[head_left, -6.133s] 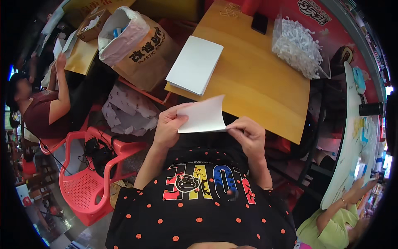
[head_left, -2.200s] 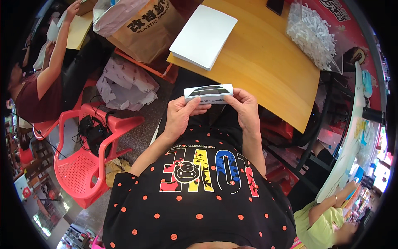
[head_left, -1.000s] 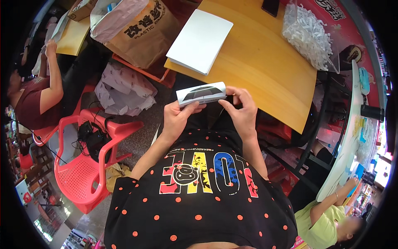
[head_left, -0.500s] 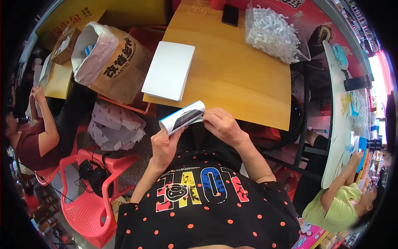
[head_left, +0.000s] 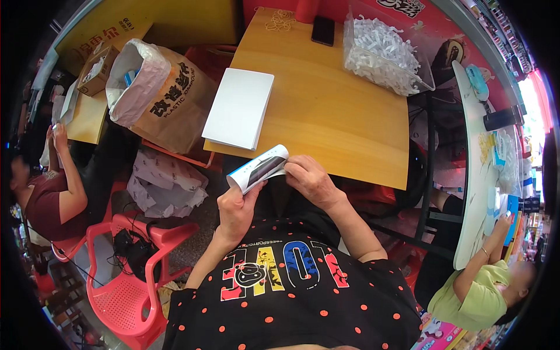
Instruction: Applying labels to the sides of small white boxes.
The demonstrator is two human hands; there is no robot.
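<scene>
A printed paper sheet, white with a blue edge and a dark picture, is curled over into a loose roll in front of the table's near edge. My left hand grips its lower left part, thumb along the paper. At its right end, the fingers of my right hand pinch the sheet's edge. Just beyond my hands, a stack of white paper lies on the wooden table near its left corner.
A clear bin of white paper strips, a dark phone and rubber bands are at the table's far side. Left stand a large paper sack and a red plastic chair. One person sits left, another right.
Both hands keep hold of the curled sheet, which has hardly moved. The whole view has shifted slightly.
</scene>
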